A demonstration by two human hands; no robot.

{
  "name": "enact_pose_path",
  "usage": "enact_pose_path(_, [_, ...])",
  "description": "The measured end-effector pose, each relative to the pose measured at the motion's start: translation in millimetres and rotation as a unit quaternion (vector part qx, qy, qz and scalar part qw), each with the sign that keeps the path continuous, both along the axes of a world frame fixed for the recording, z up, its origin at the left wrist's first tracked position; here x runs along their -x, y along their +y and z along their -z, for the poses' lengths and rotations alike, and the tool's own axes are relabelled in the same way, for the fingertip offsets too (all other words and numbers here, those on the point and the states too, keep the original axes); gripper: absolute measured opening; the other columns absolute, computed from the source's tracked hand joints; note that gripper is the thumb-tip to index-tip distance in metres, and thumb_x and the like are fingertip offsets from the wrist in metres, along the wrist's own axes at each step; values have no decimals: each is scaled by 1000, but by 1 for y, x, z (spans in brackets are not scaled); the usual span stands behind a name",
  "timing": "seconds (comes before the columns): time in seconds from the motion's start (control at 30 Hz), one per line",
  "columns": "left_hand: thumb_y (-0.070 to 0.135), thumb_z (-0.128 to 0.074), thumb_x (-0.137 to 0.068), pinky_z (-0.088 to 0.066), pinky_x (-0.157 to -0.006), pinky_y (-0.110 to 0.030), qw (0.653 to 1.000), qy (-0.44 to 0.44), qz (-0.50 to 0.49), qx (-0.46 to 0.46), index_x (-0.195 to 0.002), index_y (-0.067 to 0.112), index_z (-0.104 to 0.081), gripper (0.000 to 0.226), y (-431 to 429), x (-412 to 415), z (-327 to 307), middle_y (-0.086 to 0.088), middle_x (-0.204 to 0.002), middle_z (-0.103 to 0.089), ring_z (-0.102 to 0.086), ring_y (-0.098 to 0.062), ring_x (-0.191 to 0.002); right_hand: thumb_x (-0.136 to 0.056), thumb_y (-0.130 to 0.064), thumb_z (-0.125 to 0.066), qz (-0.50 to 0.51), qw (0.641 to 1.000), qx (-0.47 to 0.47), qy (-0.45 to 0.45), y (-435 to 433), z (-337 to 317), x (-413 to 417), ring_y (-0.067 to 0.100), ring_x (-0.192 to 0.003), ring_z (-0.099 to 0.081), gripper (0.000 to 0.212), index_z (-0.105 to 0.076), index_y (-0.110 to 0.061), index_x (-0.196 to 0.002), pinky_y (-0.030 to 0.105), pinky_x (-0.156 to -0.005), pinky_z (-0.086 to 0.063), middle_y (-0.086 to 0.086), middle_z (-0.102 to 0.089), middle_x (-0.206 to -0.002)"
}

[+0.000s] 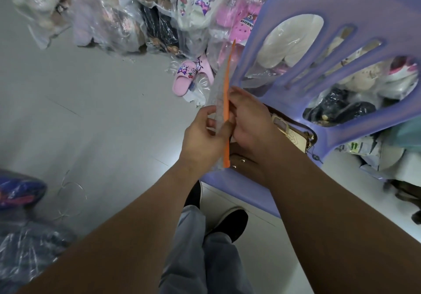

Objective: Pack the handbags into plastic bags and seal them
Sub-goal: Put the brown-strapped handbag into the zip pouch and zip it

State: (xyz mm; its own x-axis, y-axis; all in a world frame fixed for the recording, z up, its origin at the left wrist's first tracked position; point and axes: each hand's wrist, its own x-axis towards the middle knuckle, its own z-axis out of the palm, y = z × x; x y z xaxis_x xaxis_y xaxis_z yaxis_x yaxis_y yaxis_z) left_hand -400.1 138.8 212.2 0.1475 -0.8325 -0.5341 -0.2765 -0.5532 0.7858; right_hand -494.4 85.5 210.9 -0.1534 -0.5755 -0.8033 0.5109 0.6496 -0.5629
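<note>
The left hand (202, 135) and right hand (251, 120), close together, both pinch a flat plastic bag (220, 88) (orange strip (226, 109) on it), its long side pointing away. The handbag (293, 135) lies on the purple chair (319, 9), nearest the right hand.

We saw a lilac plastic chair (355, 4) filling the right of the frame, its slotted back toward us. Through its openings showed pale slippers (289, 41) and dark bagged shoes (341, 109). Across the top lay a heap of footwear in clear film (109, 20), among it white slippers with a purple cartoon figure (200, 4) and a pink clog (241, 22). Below the heap, near the centre, pink slippers (189, 76) sat on the grey floor (91, 116). At lower left lay a blurred blue bundle (18, 191). At bottom centre were grey trousers (193, 252) and black shoes (234, 224).
</note>
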Motion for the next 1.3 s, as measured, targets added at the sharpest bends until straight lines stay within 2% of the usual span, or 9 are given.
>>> enact_pose_path(0.03, [44,-68,-86,-58,-71,-31,1000,-18,12,10,-115,33,-59,32,-1,2,1,9,-87,-68,-69,-12,-76,-100,-14,-60,-15,1000,3,-7,0,-3,1,32,-85,-69,28,-67,2,-121,55,-73,-62,18,-72,-99])
enact_pose_path(0.13, [33,-63,-90,-58,-71,-34,999,-34,-1,28,-104,26,-64,16,-4,8,2,3,-78,-69,-69,-15,-73,-102,-14,-56,-23,999,15,-24,0,-15,9,17,-69,-72,18,-69,-3,-103,32,-55,-60,8,-75,-90])
enact_pose_path(0.3, [35,-61,-91,-58,-70,-47,989,-36,-138,32,-83,15,-62,21,-16,13,11,-11,-77,-69,-67,-32,-74,-93,-23,-69,-198,961,55,183,18,-23,26,13,-63,-61,23,-73,-1,-90,25,-60,-50,5,-69,-71])
enact_pose_path(0.4, [39,-58,-91,-55,-69,-45,984,-75,-156,43,-80,7,-60,34,-27,13,15,-10,-69,-66,-61,-34,-69,-91,-18,-75,-268,949,70,150,38,-22,38,17,-65,-58,15,-77,-6,-83,30,-62,-50,8,-65,-69])
enact_pose_path(0.6, [39,-48,-96,-57,-75,-52,986,-27,-160,30,-90,33,-49,9,-21,24,22,-6,-76,-72,-70,-30,-74,-94,6,-63,-262,959,73,77,53,-8,50,14,-54,-50,16,-75,-3,-90,22,-54,-47,9,-62,-66])
enact_pose_path(0.8, [26,-50,-98,-57,-74,-55,978,-1,-207,21,-82,26,-54,17,-22,27,19,-17,-84,-69,-67,-37,-78,-93,-15,-74,-238,959,44,147,47,-3,41,18,-63,-62,10,-74,-18,-83,34,-70,-61,8,-67,-71])
enact_pose_path(0.97, [18,-46,-102,-50,-52,-27,988,-1,-148,35,-101,15,-52,6,-22,30,15,-7,-83,-63,-60,-17,-64,-87,-15,-76,-251,942,59,213,36,0,32,19,-65,-71,12,-69,-18,-97,33,-57,-61,11,-73,-83])
enact_pose_path(1.17, [4,-38,-89,-52,-74,-44,976,-84,-182,87,-128,22,-35,44,-16,20,15,-15,-95,-62,-62,-37,-88,-77,-33,-54,-204,925,26,318,42,8,40,32,-71,-74,9,-63,-35,-77,54,-69,-62,-2,-71,-73])
enact_pose_path(1.3, [30,-43,-103,-44,-76,-32,977,-120,-153,89,-131,19,-44,31,-18,26,11,-6,-101,-64,-61,-31,-92,-77,-29,-47,-208,911,8,357,45,8,43,33,-80,-72,33,-55,-37,-108,51,-75,-61,3,-70,-90])
